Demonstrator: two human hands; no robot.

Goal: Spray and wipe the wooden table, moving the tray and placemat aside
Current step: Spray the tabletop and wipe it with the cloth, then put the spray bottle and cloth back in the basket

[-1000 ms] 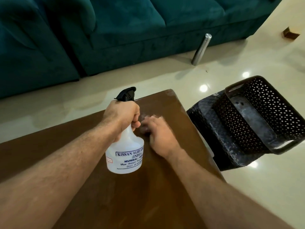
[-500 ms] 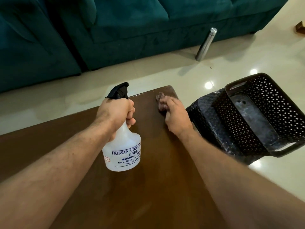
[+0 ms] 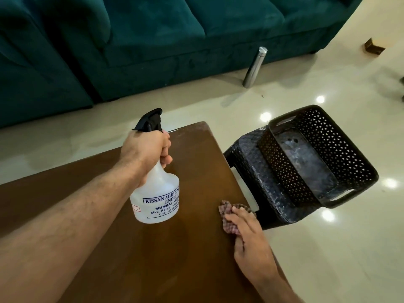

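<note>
My left hand (image 3: 145,150) grips the neck of a translucent white spray bottle (image 3: 157,197) with a black trigger head, held upright just above the brown wooden table (image 3: 153,259). My right hand (image 3: 249,239) presses a small checked cloth (image 3: 227,217) flat on the table near its right edge. Fingers cover much of the cloth. No placemat is in view on the table.
A black perforated tray (image 3: 323,154) rests tilted on a dark woven stool (image 3: 258,182) just right of the table. A teal sofa (image 3: 153,51) runs along the back. A steel bottle (image 3: 254,67) stands on the glossy floor; a small wooden block (image 3: 373,47) lies far right.
My right hand slid the cloth from mid-table to the far right corner, then back toward me along the right edge. The left hand kept holding the bottle in about the same spot.
</note>
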